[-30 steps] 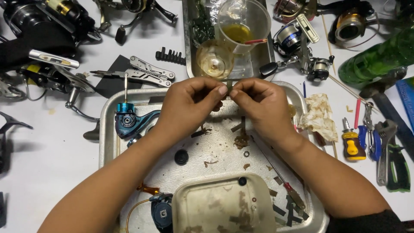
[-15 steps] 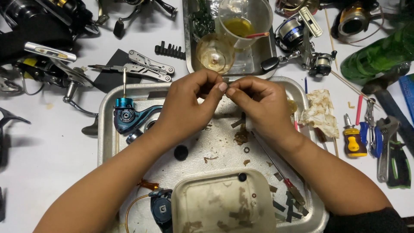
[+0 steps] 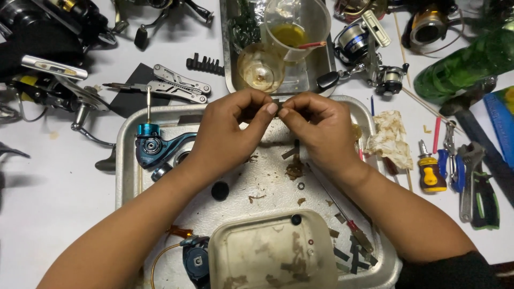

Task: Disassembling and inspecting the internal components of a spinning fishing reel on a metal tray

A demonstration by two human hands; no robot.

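Dark and tiny, the small part [image 3: 277,103] is pinched between both thumbs, at twelve o'clock over the metal tray [image 3: 128,160]. Left hand [image 3: 230,131] and right hand [image 3: 316,128] grip its ends. It looks light, stiff and greasy, so hold its ends tight.

Bright, even overhead light falls on the white table [image 3: 48,214]; shadows are soft, focus is sharp, and the edges bend slightly.

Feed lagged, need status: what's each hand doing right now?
Left hand: pinched shut on a small dark part, hard to identify.
Right hand: pinched shut on the same part.
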